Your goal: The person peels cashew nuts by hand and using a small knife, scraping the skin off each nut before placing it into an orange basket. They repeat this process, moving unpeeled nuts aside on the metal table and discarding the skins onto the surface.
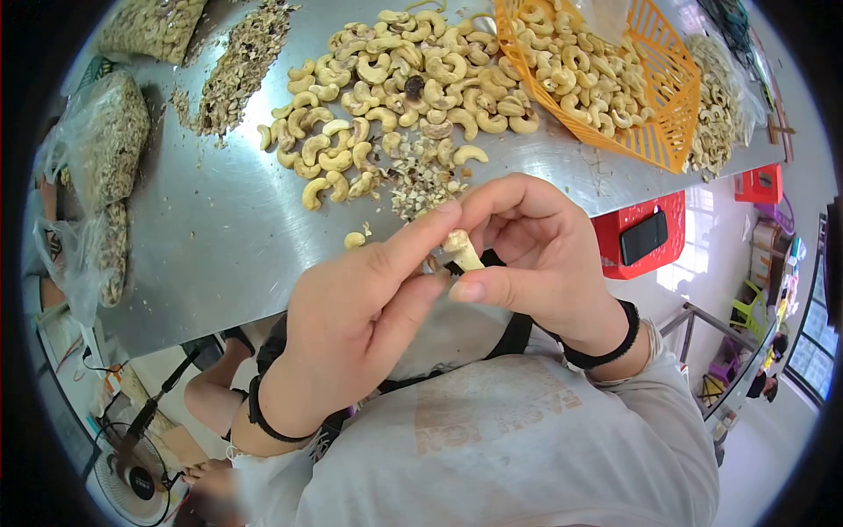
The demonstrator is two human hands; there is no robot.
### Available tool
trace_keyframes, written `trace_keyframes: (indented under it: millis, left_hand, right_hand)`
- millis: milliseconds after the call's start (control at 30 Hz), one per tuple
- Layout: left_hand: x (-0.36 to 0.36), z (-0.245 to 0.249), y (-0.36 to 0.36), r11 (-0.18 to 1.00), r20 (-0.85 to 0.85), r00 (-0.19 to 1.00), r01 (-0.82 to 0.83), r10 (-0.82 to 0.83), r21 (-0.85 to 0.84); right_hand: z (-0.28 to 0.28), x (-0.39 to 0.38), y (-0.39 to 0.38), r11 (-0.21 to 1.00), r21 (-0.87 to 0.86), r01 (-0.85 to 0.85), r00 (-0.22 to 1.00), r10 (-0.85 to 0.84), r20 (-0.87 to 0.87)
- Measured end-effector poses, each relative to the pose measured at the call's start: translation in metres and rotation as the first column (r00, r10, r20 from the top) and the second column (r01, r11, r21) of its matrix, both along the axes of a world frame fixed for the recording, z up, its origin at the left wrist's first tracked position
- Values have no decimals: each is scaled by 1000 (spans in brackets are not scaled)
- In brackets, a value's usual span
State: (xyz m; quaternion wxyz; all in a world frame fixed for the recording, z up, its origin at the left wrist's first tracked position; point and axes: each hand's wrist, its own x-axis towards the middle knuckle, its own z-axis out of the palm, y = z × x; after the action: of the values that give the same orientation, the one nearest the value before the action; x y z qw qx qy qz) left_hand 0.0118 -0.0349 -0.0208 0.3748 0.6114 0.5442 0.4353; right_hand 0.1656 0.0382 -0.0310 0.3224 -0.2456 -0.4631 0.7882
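A pale cashew nut [461,251] is pinched between the thumb and fingers of my right hand [540,250], just in front of my shirt. Against the near side of that nut, my left hand [356,307] has its thumb and forefinger closed together. What sits between those left fingers is mostly hidden; only a small brownish bit shows. Beyond both hands lies a small heap of skin and nut crumbs [417,180]. Behind it spreads a large pile of loose cashews [386,79] on the metal table [211,237]. One broken cashew piece [354,240] rests near my left hand.
An orange plastic basket [659,145] of cashews stands at the back right, beside a bag of nuts [716,105]. Clear bags of bits [114,140] line the left edge. A phone [644,237] lies on a red stool [615,237]. A fan [132,479] and another person's leg [215,391] are lower left.
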Motion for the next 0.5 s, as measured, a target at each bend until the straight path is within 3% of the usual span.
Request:
trace_keyframes:
  millis: [100, 133, 167, 200, 267, 300, 400, 500]
  left_hand:
    - [-7, 8, 1, 999, -148, 988, 35, -41, -39]
    - [-7, 9, 2, 991, 33, 999, 5, -1, -133]
    - [-8, 10, 2, 974, 209, 976, -7, 55, -227]
    - [-9, 10, 2, 975, 208, 976, -11, 59, -224]
    - [-7, 11, 4, 968, 333, 939, 2, 85, -251]
    - [-5, 12, 4, 968, 335, 938, 2, 85, -252]
    - [-4, 12, 5, 959, 314, 938, -57, 147, -276]
    - [-6, 11, 6, 955, 188, 979, -25, 83, -295]
  right_hand:
    - [1, 0, 2, 988, -150, -42, 999, 41, -11]
    - [1, -2, 3, 988, -144, -49, 999, 48, -10]
    - [0, -4, 2, 961, -270, -56, 997, 39, -71]
    - [-2, -6, 2, 917, -393, -69, 991, 19, -129]
    - [-5, -6, 4, 871, -479, -103, 984, 18, -179]
    - [-6, -6, 5, 817, -559, -139, 974, 11, -226]
    - [-10, -6, 6, 802, -579, -144, 971, 3, -237]
    - [-9, -7, 6, 799, -589, -124, 981, 9, -194]
